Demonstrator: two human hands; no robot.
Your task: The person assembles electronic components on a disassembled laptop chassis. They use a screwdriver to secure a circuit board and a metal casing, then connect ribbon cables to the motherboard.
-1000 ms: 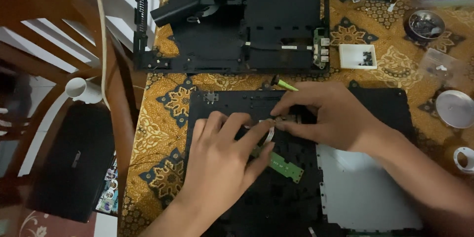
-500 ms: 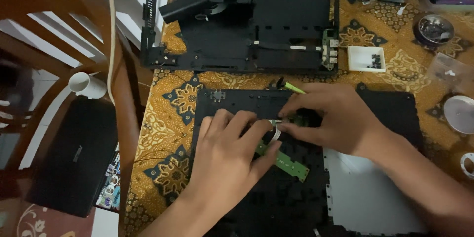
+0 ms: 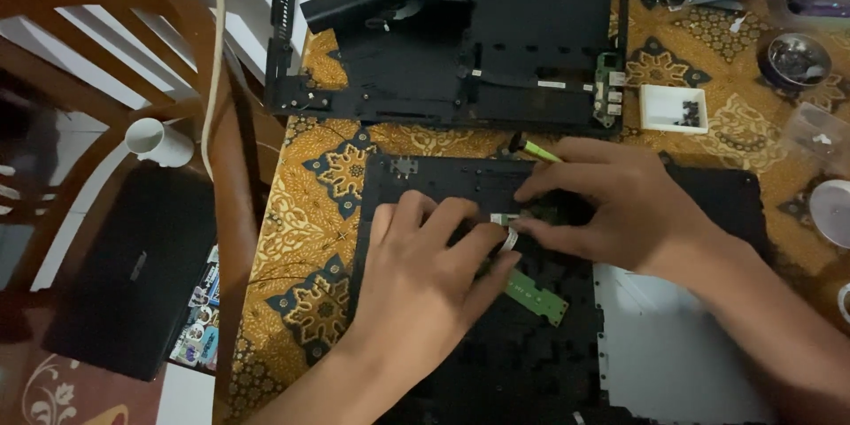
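Yellow patterned cloth (image 3: 301,204) covers the table, and 2 black laptop parts lie on it. The far one is an open laptop frame (image 3: 460,44). The near one is a flat black panel (image 3: 443,181), and both hands rest on it.

The left hand (image 3: 421,283) lies flat, fingers spread and loose, and its pointing finger reaches up and right. The right hand (image 3: 620,208) comes in from the right with its fingers bent. Its thumb and first finger look pinched on a small white ribbon cable (image 3: 506,228). The cable sits right between the 2 hands, touching both fingertips.

A little green circuit board (image 3: 536,294) lies just below the cable. Its long side runs from upper left to lower right. It sits just right of the left hand's fingers, so the left hand is nearer.

A green-handled screwdriver (image 3: 536,151) pokes out from behind the right hand. A white tray (image 3: 675,109) of screws sits farther back.
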